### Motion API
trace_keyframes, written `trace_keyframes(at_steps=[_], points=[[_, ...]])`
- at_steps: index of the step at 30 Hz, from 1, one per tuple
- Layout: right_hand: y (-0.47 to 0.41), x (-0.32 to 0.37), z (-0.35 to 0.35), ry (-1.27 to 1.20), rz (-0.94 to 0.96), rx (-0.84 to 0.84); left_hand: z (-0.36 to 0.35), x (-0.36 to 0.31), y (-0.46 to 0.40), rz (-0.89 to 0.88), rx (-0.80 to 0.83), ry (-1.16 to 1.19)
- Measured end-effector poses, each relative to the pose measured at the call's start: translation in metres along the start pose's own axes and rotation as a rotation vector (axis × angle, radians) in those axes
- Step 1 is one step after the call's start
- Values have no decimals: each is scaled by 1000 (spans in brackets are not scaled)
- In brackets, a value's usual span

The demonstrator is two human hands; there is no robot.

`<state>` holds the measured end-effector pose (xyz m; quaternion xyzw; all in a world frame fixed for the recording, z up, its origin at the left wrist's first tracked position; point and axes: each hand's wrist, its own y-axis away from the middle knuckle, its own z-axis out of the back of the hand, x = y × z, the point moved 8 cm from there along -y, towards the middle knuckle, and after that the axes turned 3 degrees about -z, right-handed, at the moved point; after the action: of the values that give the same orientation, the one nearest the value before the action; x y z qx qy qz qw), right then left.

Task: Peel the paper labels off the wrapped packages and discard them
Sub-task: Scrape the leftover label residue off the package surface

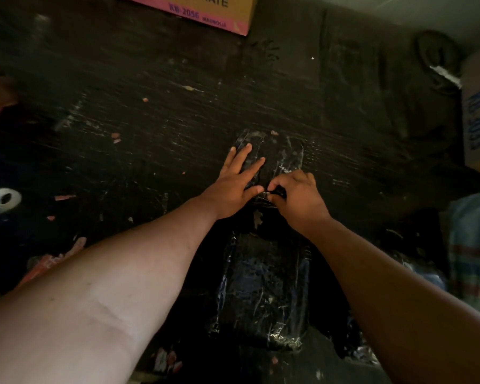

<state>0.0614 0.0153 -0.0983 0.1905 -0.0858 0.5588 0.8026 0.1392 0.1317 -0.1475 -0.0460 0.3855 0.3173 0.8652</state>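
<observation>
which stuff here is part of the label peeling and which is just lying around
Part of the job:
- far wrapped package
- near wrapped package
- left hand, pressing flat
- right hand, pinching at the wrap
- torn paper scraps

Just lying about:
- pink-edged carton
- tape roll
- checked cloth

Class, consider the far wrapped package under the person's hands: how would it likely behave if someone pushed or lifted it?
The far wrapped package lies flat, so it probably won't roll. Its shiny, wrinkled film looks slippery; the left hand pressing flat suggests it might slide.
</observation>
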Motion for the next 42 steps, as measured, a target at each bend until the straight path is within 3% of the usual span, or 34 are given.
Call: trace_keyframes(at_steps=[26,32,42], points=[[-2,7,-2,96,71,9,2,3,0,-2,38,-26],[-1,2,11,-37,65,-11,2,0,-1,4,44,-22],[2,7,4,137,94,-4,-2,5,-2,-6,35,-25]])
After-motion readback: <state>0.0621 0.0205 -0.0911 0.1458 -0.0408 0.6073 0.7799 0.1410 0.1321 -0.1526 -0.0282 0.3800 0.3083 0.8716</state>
